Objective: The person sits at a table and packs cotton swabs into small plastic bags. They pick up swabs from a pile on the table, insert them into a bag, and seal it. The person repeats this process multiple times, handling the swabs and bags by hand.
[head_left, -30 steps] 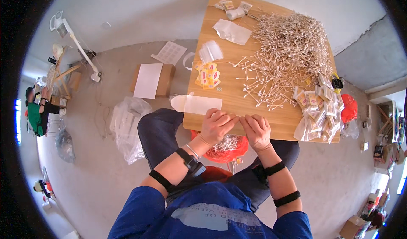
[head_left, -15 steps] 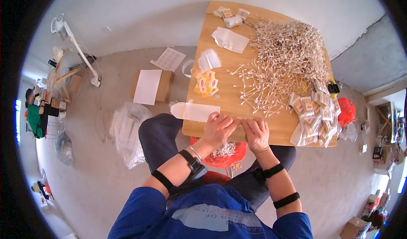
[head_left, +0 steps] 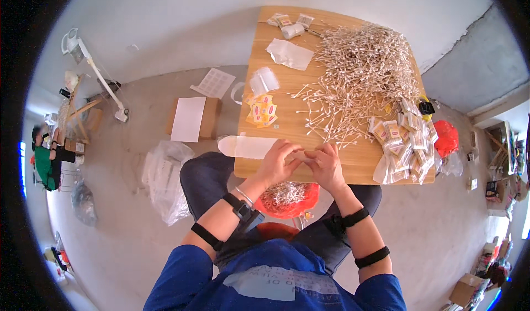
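At the table's near edge, my left hand (head_left: 281, 159) and my right hand (head_left: 326, 165) meet with bent fingers. Between their fingertips is a small pale plastic bag (head_left: 298, 156), partly hidden by the fingers. A white sheet-like strip with a rounded end (head_left: 251, 146) lies just left of my left hand. Beyond my right hand, loose cotton swabs (head_left: 331, 112) spread out from a large heap (head_left: 370, 57). Yellow and white printed cards (head_left: 261, 112) lie in a small pile at the left, beside a stack of clear plastic bags (head_left: 264, 81).
Filled swab packets (head_left: 403, 140) are piled at the table's right corner. Below the near edge, a red bag (head_left: 284, 199) holds more swabs. A cardboard box (head_left: 211, 118) and a clear plastic sack (head_left: 167, 181) stand on the floor at left. A person in green (head_left: 44, 159) is far left.
My fingers have shifted, and the pale bag between them shows more plainly. Both hands remain close together at the table edge. The whole view has moved slightly.
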Available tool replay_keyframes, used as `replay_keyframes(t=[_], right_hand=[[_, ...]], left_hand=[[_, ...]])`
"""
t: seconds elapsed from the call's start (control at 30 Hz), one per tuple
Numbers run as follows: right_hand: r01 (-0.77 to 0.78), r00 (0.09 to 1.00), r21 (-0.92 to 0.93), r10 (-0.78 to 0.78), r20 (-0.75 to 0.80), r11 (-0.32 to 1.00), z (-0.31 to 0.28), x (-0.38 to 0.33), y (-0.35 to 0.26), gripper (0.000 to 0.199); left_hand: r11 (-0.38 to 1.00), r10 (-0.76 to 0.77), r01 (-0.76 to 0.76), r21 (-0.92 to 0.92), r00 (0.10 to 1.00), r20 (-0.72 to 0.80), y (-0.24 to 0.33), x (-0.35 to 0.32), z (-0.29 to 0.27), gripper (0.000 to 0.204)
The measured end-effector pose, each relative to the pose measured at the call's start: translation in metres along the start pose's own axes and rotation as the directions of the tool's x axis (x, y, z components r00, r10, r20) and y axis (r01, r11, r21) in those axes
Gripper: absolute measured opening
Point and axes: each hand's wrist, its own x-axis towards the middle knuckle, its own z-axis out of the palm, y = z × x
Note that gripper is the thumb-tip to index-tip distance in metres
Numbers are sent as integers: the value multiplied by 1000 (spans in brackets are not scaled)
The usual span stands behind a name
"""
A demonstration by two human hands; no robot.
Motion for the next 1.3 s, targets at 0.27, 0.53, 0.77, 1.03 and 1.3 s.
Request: replay_keyframes(t=[0.27, 0.53, 0.77, 1.03, 1.3], right_hand=[[-158, 987, 156, 154, 36, 975, 5, -8, 1, 15], [-187, 982, 165, 189, 7, 968, 0, 7, 2, 8], [-347, 938, 169, 343, 51, 923, 4, 11, 14, 6], [-316, 948, 197, 316, 35, 928, -1, 22, 13, 7], [-300, 954, 154, 298, 37, 941, 0, 11, 8, 7]], left_hand=[[932, -225, 245, -267, 969, 104, -9, -14, 4, 15], [989, -92, 87, -122, 995, -34, 0, 0, 9, 11], [1000, 29, -28, 5, 999, -44, -10, 9, 12, 13], [996, 51, -49, 75, 998, -27, -12, 23, 11, 10], [998, -28, 26, -52, 999, -26, -5, 11, 8, 12]])
